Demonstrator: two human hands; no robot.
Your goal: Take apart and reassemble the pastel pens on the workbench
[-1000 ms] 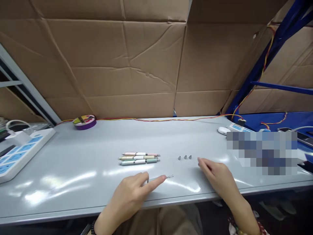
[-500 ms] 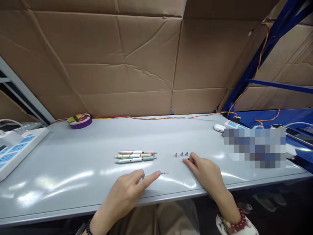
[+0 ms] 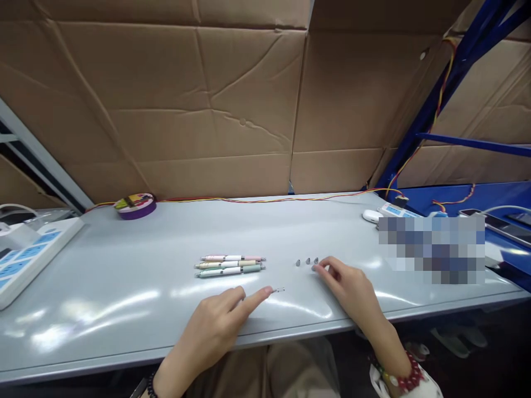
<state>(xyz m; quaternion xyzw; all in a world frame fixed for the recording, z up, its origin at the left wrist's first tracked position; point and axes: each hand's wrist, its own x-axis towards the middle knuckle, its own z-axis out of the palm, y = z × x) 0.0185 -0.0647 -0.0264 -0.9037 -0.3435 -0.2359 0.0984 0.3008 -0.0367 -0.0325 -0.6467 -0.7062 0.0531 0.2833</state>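
Observation:
My left hand (image 3: 219, 315) is closed around a slim pen whose narrow clear-and-metal front end (image 3: 279, 290) sticks out past the index fingertip. The fingers hide most of its barrel. My right hand (image 3: 348, 287) bends over the table, thumb and index fingertips at a small grey cone-shaped tip (image 3: 314, 268). Three similar grey tips (image 3: 307, 261) stand in a short row just beyond those fingers. To the left of the row lie three pens side by side: a pink one (image 3: 230, 258), a yellowish one (image 3: 228, 265) and a green one (image 3: 230, 271).
A purple-edged roll of tape (image 3: 136, 207) lies at the back left. White power strips (image 3: 39, 251) sit at the left edge and back right. Thin red and yellow wires (image 3: 249, 200) run along the cardboard wall (image 3: 166, 110). A pixelated patch covers items at right.
My right hand has moved slightly forward toward the row, its index finger straightening, and a grey tip now shows at its fingertips. My left hand has barely shifted.

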